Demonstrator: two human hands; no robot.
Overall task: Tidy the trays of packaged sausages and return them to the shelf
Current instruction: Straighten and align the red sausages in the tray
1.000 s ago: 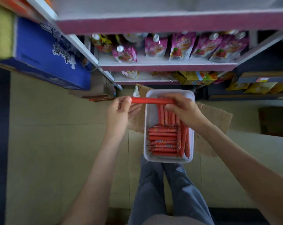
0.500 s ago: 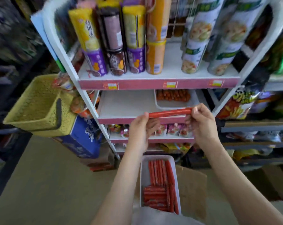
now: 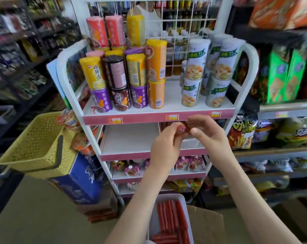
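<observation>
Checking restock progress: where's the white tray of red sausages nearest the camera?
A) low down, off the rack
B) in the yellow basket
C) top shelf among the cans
A: the white tray of red sausages lies at the bottom of the view, below the shelves of the white rack.

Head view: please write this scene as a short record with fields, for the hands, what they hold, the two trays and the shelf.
held item: one red sausage, seen end-on, pointing toward the shelf
left hand: grips the sausage
right hand: pinches the sausage
shelf tray: white, on the second shelf, mostly hidden behind the hands
lower tray: white, below the arms, holds red sausages
shelf above: upright cans
</observation>
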